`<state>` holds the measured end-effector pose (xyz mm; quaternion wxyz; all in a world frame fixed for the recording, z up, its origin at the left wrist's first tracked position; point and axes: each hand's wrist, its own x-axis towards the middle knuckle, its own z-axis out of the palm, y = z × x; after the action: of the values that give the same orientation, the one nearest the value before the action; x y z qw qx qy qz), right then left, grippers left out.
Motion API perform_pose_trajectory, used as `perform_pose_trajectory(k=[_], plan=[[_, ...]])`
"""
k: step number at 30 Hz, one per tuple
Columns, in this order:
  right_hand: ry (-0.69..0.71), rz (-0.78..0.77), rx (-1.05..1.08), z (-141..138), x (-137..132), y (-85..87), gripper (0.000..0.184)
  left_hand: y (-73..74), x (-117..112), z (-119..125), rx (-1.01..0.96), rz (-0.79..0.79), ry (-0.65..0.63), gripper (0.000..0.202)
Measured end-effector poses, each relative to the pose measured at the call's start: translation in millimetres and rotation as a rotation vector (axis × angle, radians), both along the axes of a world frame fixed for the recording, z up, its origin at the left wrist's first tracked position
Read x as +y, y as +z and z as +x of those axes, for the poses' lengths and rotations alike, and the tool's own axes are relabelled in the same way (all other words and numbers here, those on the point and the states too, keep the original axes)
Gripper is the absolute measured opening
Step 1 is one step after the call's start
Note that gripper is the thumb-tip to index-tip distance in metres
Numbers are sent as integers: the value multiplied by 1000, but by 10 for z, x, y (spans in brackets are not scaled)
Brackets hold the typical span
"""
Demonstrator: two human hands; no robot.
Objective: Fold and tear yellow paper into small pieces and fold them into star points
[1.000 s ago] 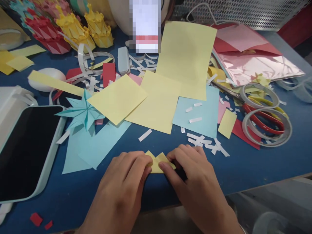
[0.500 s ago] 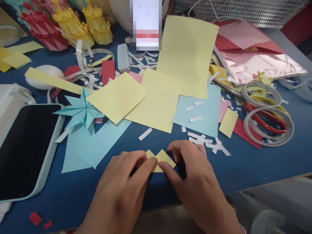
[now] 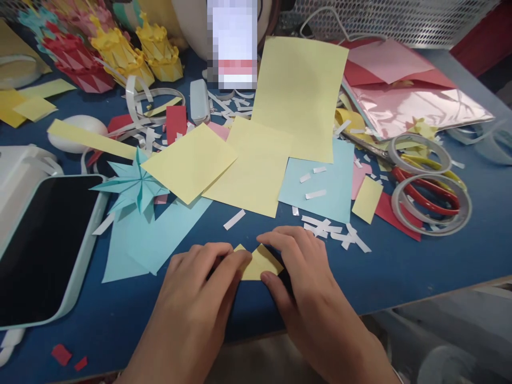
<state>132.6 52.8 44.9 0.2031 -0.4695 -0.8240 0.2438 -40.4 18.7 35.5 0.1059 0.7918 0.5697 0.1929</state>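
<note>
A small folded piece of yellow paper lies near the table's front edge, with two pointed corners facing away from me. My left hand grips its left part, thumb on top and fingers curled at the far side. My right hand has its thumb at the near right edge and its index fingertip by the far point, with the paper between them. The other fingers of that hand are bent. Just beyond my hands lie yellow sheets and a strip of white paper.
At left are a phone and a turquoise paper star. Right of my hands lie white paper scraps, tape rolls and red-handled scissors. Folded paper cakes and a blurred screen stand at the back.
My right index finger has come in over the far point of the folded paper, and my right thumb has slid from its middle to its near right edge. The view has shifted slightly.
</note>
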Motion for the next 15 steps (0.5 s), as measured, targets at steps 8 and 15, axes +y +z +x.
perform_pose_trajectory(k=[8, 15], plan=[[26, -34, 11, 23, -13, 14, 37, 20, -54, -74, 19, -68, 63, 30], [41, -71, 81, 40, 32, 39, 19, 18, -48, -96, 55, -32, -20, 34]])
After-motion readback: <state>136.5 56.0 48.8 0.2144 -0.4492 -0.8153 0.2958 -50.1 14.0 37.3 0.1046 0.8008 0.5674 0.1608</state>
